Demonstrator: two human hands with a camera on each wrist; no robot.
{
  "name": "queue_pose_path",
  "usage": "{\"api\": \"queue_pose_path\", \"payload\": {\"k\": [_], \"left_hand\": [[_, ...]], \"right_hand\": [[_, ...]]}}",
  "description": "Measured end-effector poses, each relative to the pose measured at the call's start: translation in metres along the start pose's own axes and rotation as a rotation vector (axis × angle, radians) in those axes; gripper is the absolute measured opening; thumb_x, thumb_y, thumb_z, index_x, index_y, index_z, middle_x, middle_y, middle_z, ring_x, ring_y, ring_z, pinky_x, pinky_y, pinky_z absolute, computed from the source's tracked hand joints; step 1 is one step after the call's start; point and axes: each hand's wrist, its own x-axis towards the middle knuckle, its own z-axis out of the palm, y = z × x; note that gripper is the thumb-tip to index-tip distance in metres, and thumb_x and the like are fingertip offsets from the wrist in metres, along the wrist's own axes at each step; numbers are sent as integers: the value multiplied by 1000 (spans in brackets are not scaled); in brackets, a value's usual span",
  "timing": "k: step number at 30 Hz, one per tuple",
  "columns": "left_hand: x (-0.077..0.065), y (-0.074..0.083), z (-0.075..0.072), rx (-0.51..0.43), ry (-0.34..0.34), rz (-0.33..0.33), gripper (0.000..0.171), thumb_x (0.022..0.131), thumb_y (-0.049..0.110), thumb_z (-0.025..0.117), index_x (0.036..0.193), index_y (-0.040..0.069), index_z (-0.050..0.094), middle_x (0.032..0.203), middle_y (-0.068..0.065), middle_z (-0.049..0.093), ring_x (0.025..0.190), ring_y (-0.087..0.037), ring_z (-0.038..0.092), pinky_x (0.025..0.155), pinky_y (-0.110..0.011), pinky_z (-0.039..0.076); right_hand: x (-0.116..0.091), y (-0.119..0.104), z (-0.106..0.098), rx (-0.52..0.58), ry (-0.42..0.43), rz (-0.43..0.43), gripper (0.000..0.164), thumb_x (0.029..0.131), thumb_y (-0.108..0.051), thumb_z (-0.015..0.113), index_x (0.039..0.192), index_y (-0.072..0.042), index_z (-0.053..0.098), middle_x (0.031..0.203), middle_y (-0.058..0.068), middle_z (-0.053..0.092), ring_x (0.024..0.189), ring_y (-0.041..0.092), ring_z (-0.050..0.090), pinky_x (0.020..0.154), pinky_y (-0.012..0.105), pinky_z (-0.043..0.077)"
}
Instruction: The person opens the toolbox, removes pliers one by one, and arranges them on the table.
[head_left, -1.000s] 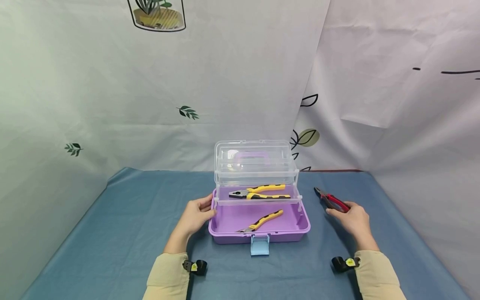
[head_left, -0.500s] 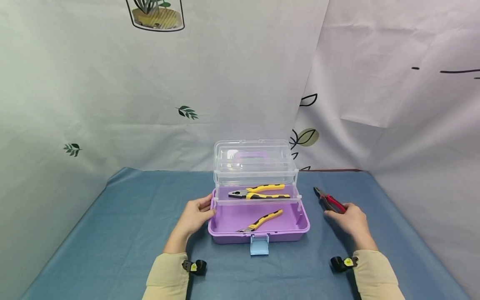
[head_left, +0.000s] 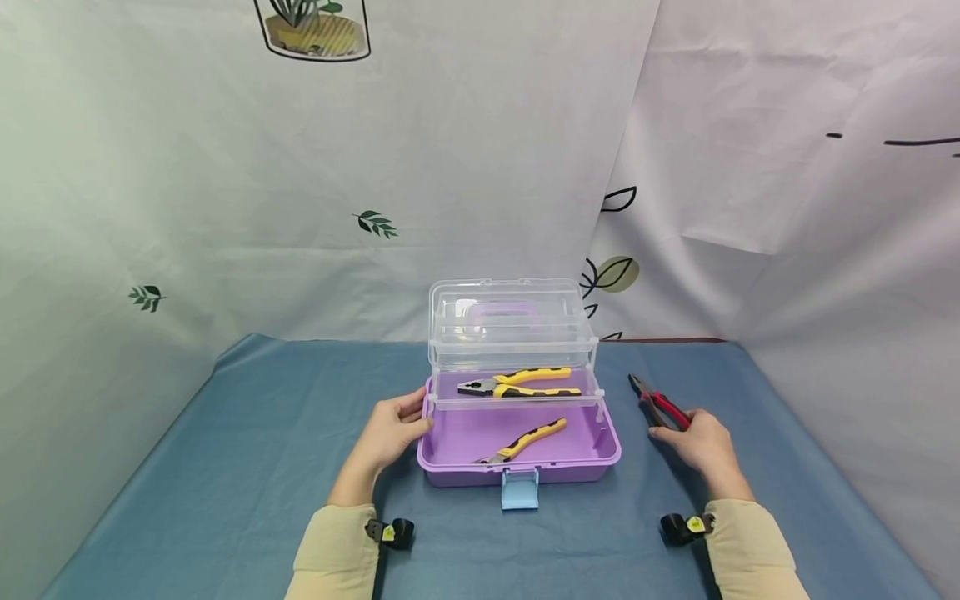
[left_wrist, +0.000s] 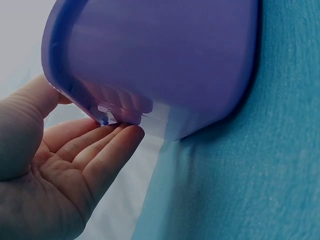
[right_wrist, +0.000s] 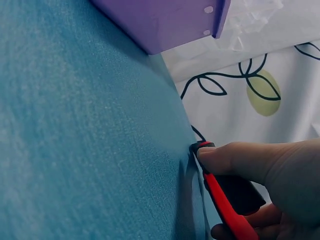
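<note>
A purple toolbox (head_left: 486,476) stands with its clear lid (head_left: 517,321) raised. My left hand (head_left: 389,431) grips its left side, thumb over the rim and fingers against the outer wall, as the left wrist view also shows. Combination pliers (head_left: 528,386) with yellow and black handles lie in the clear upper tray (head_left: 444,403). Another yellow-handled tool (head_left: 534,437), its head partly hidden, lies in the bottom. To the right of the box, my right hand (head_left: 703,444) holds red and black pliers (right_wrist: 222,197) by the handles, their nose pointing away and leftward.
A light blue latch (head_left: 520,490) hangs down at the front of the box. Blue cloth (head_left: 300,400) covers the table. A pale printed curtain (head_left: 480,167) stands behind and at both sides.
My right hand has shifted slightly leftward around the red and black pliers' handles. The left hand and the toolbox stay where they were.
</note>
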Motion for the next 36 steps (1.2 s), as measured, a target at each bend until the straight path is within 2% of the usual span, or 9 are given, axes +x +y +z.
{"api": "queue_pose_path", "payload": {"k": [8,12,16,26,31,36], "left_hand": [[0,0,0,0,-2,2,59,85,3,63,140,-2,42,134,-27,51,122,-37,53,96,-42,49],[1,-1,0,0,-2,4,59,85,2,63,140,-3,42,133,-27,52,122,-37,53,96,-41,50],[2,-1,0,1,2,12,59,85,1,63,139,-3,42,133,-27,52,121,-37,54,95,-41,50],[0,-1,-1,0,-1,8,59,86,2,63,140,-4,41,134,-27,50,122,-37,53,96,-42,49],[0,-1,0,-2,-3,9,60,85,2,63,140,-4,40,134,-27,50,122,-38,53,95,-42,50],[1,-2,0,5,-2,0,60,85,2,63,140,-3,41,135,-26,50,122,-37,53,96,-42,49]], "right_hand": [[0,1,0,-23,-6,4,79,79,-39,72,124,18,42,101,30,52,84,35,49,64,37,46],[-2,0,-1,-3,16,3,59,81,-33,71,112,14,54,92,24,57,78,30,50,57,31,43],[-3,-3,-4,24,35,1,44,82,-29,70,102,9,61,88,21,59,77,28,51,56,30,44],[-1,-5,-2,-33,-4,1,61,80,-31,72,117,14,53,98,27,58,82,32,51,63,36,48],[0,-4,-1,-45,-3,-9,63,80,-30,72,120,15,52,102,29,57,85,33,51,68,41,50],[0,-2,0,-43,-12,-20,65,81,-32,71,121,15,51,105,30,57,85,33,51,69,41,50]]}}
